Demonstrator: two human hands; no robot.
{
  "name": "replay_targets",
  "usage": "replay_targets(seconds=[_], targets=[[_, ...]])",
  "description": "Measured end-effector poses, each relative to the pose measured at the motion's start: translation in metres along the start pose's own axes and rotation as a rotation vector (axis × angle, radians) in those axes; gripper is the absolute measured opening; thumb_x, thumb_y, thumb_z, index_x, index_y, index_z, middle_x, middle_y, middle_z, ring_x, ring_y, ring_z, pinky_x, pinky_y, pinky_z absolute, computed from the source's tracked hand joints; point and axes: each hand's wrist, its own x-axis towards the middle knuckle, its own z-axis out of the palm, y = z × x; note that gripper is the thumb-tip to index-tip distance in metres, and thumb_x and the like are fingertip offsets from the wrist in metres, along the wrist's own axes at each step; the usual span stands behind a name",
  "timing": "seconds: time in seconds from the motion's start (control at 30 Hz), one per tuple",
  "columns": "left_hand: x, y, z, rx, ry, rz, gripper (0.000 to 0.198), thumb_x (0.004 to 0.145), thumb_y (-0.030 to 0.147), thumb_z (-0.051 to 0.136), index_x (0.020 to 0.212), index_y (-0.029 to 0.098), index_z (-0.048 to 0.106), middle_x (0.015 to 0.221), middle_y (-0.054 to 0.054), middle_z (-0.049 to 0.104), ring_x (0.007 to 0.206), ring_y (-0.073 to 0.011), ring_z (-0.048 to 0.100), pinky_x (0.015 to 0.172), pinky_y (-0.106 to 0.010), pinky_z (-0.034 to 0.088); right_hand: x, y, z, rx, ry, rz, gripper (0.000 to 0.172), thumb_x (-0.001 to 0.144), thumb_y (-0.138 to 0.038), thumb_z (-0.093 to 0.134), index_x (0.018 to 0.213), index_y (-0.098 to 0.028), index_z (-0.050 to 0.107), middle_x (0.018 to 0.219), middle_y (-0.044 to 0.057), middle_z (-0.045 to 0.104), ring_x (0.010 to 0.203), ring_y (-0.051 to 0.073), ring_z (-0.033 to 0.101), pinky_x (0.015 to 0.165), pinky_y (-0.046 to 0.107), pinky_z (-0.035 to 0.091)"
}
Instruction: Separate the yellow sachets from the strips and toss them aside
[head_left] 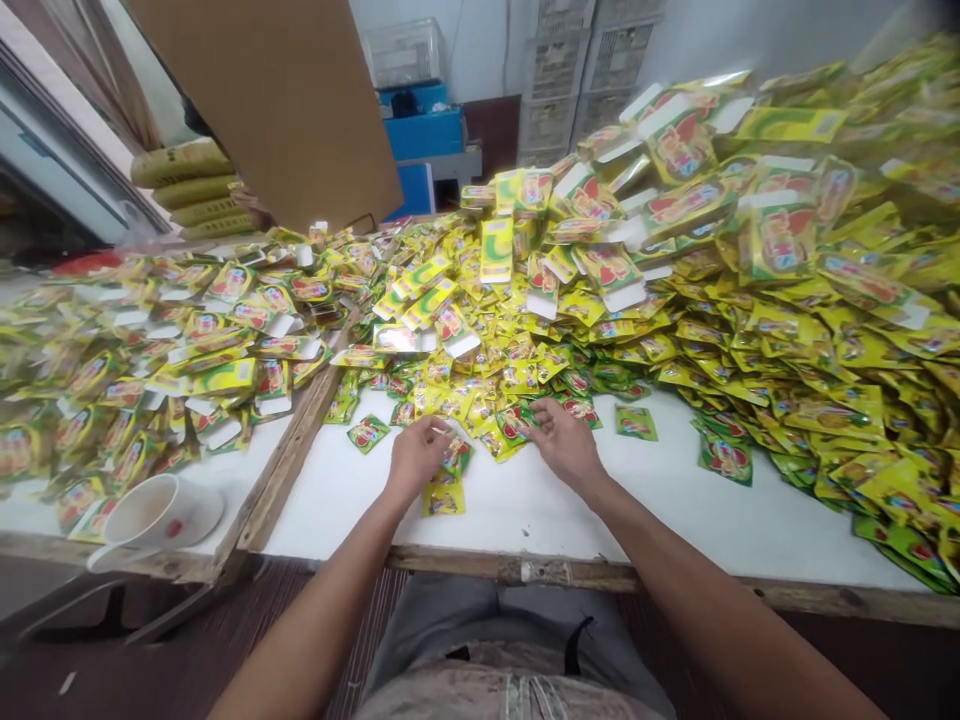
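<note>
My left hand (418, 458) is curled at the front of the white tabletop, its fingers closed on a small green sachet (457, 457) with a red watermelon picture. A yellow sachet (444, 498) lies just below that one, partly overlapped. My right hand (564, 442) is at the near edge of the heap, fingers bent and apart, the tips beside another green watermelon sachet (513, 420). Between the hands, yellow sachets (480, 405) are spread loosely. Single green sachets lie left of my left hand (368, 433) and right of my right hand (636, 422).
A large pile of yellow sachets (810, 400) rises on the right, with small printed boxes (679, 140) on top. More boxes (225, 370) fill the left table beyond a wooden strip (300, 430). A white mug (142, 510) stands there. Behind is a cardboard sheet (277, 100).
</note>
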Motion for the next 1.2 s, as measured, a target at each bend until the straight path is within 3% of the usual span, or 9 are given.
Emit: replay_targets(seconds=[0.13, 0.2, 0.4, 0.57, 0.67, 0.8, 0.97, 1.07, 1.2], targets=[[-0.001, -0.019, -0.007, -0.189, 0.025, -0.043, 0.027, 0.067, 0.029, 0.063, 0.091, 0.018, 0.060, 0.061, 0.003, 0.061, 0.055, -0.0132, 0.053, 0.058, -0.024, 0.037, -0.007, -0.006, -0.006, -0.272, 0.186, -0.219, 0.021, 0.082, -0.025, 0.052, 0.101, -0.018, 0.058, 0.101, 0.013, 0.061, 0.096, 0.027, 0.055, 0.083, 0.040, 0.044], [-0.005, -0.024, -0.012, -0.183, 0.049, -0.049, 0.033, 0.065, 0.028, 0.064, 0.096, 0.018, 0.060, 0.062, 0.003, 0.061, 0.057, -0.0136, 0.054, 0.060, -0.025, 0.038, -0.011, -0.013, -0.008, -0.341, 0.206, -0.332, 0.020, 0.086, -0.023, 0.046, 0.100, -0.017, 0.059, 0.102, 0.014, 0.061, 0.099, 0.027, 0.053, 0.086, 0.040, 0.041], [-0.015, -0.007, -0.015, 0.167, 0.043, -0.141, 0.030, 0.060, 0.033, 0.072, 0.085, 0.020, 0.063, 0.057, 0.003, 0.056, 0.060, -0.0186, 0.055, 0.057, -0.026, 0.031, -0.017, -0.040, 0.009, -0.643, -0.224, -0.470, 0.014, 0.084, -0.021, 0.048, 0.090, -0.017, 0.061, 0.089, 0.011, 0.066, 0.087, 0.025, 0.054, 0.076, 0.035, 0.039], [-0.015, 0.001, -0.008, 0.227, 0.036, -0.123, 0.014, 0.064, 0.028, 0.070, 0.067, 0.020, 0.059, 0.058, 0.001, 0.055, 0.060, -0.0176, 0.052, 0.055, -0.026, 0.028, -0.017, -0.045, 0.018, -0.897, -0.264, -0.534, 0.025, 0.076, -0.002, 0.044, 0.089, -0.012, 0.063, 0.084, 0.017, 0.066, 0.084, 0.028, 0.055, 0.076, 0.039, 0.037], [-0.016, -0.007, -0.008, 0.052, 0.096, -0.077, 0.015, 0.067, 0.032, 0.067, 0.069, 0.020, 0.059, 0.053, 0.004, 0.051, 0.054, -0.0145, 0.049, 0.052, -0.024, 0.028, -0.012, -0.039, 0.013, -0.725, -0.167, -0.520, 0.029, 0.077, -0.004, 0.042, 0.095, -0.014, 0.063, 0.083, 0.014, 0.068, 0.084, 0.027, 0.058, 0.077, 0.040, 0.040], [-0.016, -0.013, -0.004, -0.261, 0.048, -0.130, 0.031, 0.060, 0.043, 0.073, 0.074, 0.018, 0.062, 0.049, 0.006, 0.049, 0.047, -0.0122, 0.049, 0.047, -0.023, 0.033, -0.006, -0.033, 0.008, -0.093, 0.047, -0.286, 0.031, 0.082, -0.023, 0.048, 0.112, -0.020, 0.057, 0.099, 0.010, 0.068, 0.093, 0.024, 0.061, 0.080, 0.039, 0.047], [-0.017, 0.001, 0.005, -0.645, -0.060, -0.278, 0.038, 0.057, 0.045, 0.075, 0.075, 0.016, 0.060, 0.052, 0.004, 0.055, 0.046, -0.0113, 0.054, 0.049, -0.023, 0.045, -0.007, -0.036, 0.017, 0.631, -0.143, 0.127, 0.044, 0.068, -0.042, 0.067, 0.104, -0.021, 0.054, 0.084, 0.005, 0.066, 0.078, 0.021, 0.063, 0.067, 0.035, 0.052], [-0.021, 0.015, 0.009, -0.859, -0.097, -0.290, 0.040, 0.055, 0.039, 0.077, 0.081, 0.017, 0.055, 0.058, 0.003, 0.059, 0.054, -0.0116, 0.059, 0.056, -0.024, 0.050, -0.011, -0.039, 0.024, 0.751, -0.191, 0.176, 0.048, 0.063, -0.041, 0.072, 0.102, -0.021, 0.052, 0.080, 0.003, 0.063, 0.073, 0.018, 0.062, 0.070, 0.035, 0.053], [-0.026, 0.028, 0.012, -1.016, -0.093, -0.325, 0.042, 0.055, 0.033, 0.077, 0.084, 0.020, 0.049, 0.068, 0.004, 0.062, 0.057, -0.0101, 0.060, 0.059, -0.024, 0.051, -0.012, -0.042, 0.024, 0.722, -0.158, 0.117, 0.044, 0.066, -0.039, 0.069, 0.102, -0.023, 0.047, 0.079, 0.000, 0.060, 0.073, 0.016, 0.060, 0.074, 0.035, 0.051]])
